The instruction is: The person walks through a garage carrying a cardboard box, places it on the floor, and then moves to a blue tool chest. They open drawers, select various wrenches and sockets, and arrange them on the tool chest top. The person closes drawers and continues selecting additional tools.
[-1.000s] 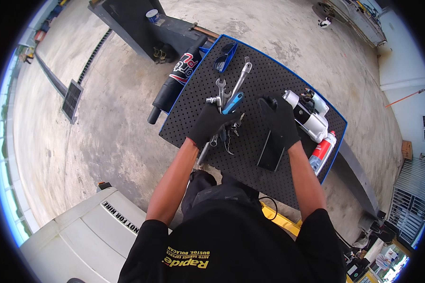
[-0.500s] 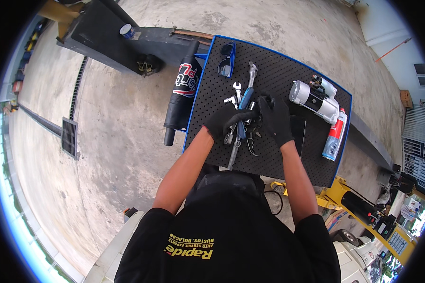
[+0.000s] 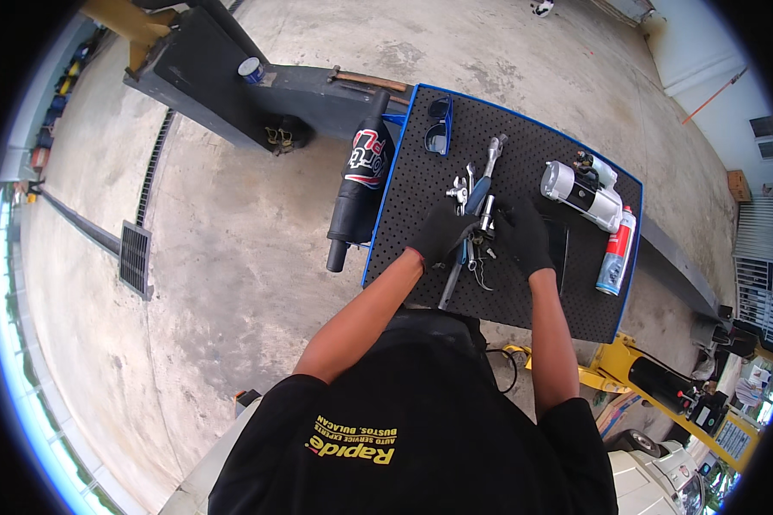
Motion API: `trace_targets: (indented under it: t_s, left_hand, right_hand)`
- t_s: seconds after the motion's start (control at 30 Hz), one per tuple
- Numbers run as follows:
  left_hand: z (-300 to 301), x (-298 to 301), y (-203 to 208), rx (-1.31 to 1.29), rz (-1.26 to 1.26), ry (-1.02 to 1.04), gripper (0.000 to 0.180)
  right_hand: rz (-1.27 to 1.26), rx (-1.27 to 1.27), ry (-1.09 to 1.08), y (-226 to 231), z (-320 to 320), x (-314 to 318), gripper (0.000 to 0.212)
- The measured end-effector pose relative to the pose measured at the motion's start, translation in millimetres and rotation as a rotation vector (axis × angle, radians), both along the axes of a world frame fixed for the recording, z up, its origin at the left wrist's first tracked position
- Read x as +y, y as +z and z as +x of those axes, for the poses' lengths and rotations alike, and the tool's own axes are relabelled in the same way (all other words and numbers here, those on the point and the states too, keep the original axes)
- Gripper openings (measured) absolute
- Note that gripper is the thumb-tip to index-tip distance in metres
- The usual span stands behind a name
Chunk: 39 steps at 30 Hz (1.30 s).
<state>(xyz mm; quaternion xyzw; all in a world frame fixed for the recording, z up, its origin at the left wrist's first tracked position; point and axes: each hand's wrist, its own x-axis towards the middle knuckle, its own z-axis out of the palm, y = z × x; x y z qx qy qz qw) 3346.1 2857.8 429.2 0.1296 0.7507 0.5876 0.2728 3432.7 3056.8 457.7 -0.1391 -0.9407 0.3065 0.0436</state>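
Note:
My left hand (image 3: 442, 235), in a black glove, is over the near left part of a tool pile, its fingers bent inward. Facing it, my right hand (image 3: 526, 239), gloved too, has its fingers curled at the pile's right side. What either hand grips is hidden among dark gloves and tools. Between them shows a shiny silver socket (image 3: 488, 210). A long ratchet with a blue grip (image 3: 481, 190) runs under the pile, its head pointing away from me. Beside it, wrenches (image 3: 459, 190) stick out past my left fingers. Small metal pieces (image 3: 481, 268) lie nearer me.
Everything lies on a black perforated tabletop (image 3: 515, 116) with a blue rim. Sunglasses (image 3: 439, 125) sit at far left; a starter motor (image 3: 582, 190) and spray can (image 3: 615, 251) at right. A dark flat panel (image 3: 558, 245) is by my right wrist. A black padded cylinder (image 3: 362, 176) hangs outside the left edge.
The view has shifted, so the table appears farther right and lower. My left hand has drawn its fingers in, and the silver socket now shows more plainly between my hands.

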Motion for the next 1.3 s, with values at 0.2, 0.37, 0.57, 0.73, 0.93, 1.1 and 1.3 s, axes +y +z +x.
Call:
trace_targets:
  t_s: [0.2, 0.37, 0.57, 0.73, 0.93, 1.1, 1.3]
  left_hand:
    - [-3, -25, 7, -0.059, 0.182, 0.018, 0.047]
    - [-3, -33, 20, -0.135, -0.076, -0.08, 0.06]
    - [-5, -35, 16, -0.097, -0.063, -0.013, 0.059]
    - [-2, -37, 19, -0.087, -0.05, 0.017, 0.058]
    - [2, -39, 21, -0.073, -0.042, 0.042, 0.057]
    - [6, -39, 14, -0.068, -0.03, 0.063, 0.056]
    - [12, -41, 16, -0.062, -0.016, 0.077, 0.056]
  right_hand:
    - [0.059, 0.002, 0.132, -1, -20, 8, 0.035]
    - [0.095, -0.027, 0.159, -12, -63, 1, 0.043]
    - [-0.052, -0.036, 0.314, -41, -95, -5, 0.042]
    - [-0.134, 0.014, 0.373, -47, -102, 1, 0.039]
    - [-0.348, 0.104, 0.244, -11, -88, 2, 0.036]
    - [-0.613, 0.228, 0.035, 33, -73, 35, 0.035]
    - [-0.738, 0.308, -0.091, 58, -73, 132, 0.035]
